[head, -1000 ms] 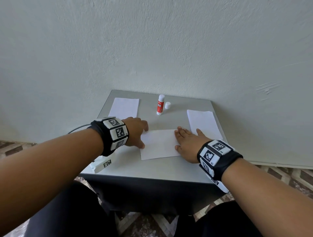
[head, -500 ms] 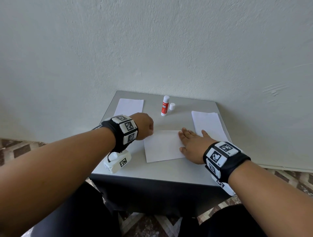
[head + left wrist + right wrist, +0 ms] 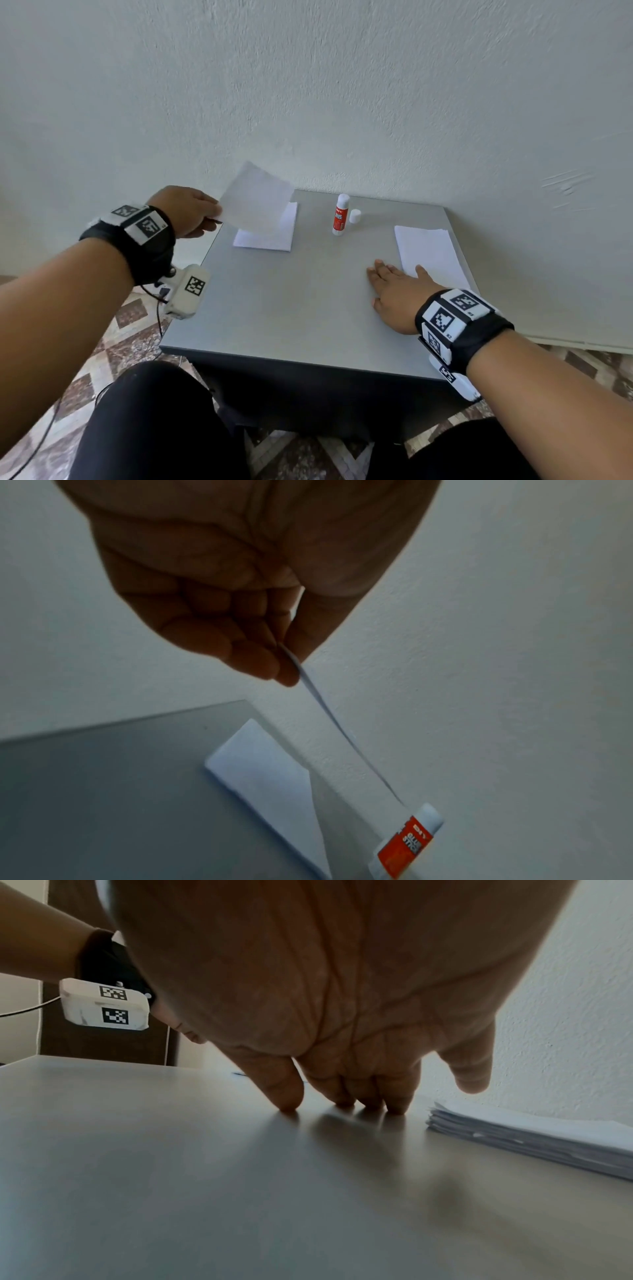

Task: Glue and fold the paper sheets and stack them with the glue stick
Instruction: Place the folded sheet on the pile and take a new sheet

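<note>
A person's left hand pinches a folded sheet by its edge, lifted over the left pile at the grey table's far corner. The uncapped glue stick stands upright mid-table, cap beside it. The right hand, fingers spread, touches the bare tabletop just beside the right pile.

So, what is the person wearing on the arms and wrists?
Both forearms are bare, with no sleeves. Each wrist has a black band carrying white square tiles with black-and-white coded markers. Under each wrist hangs a white box with the same markers; a thin black cable leaves the left one.
</note>
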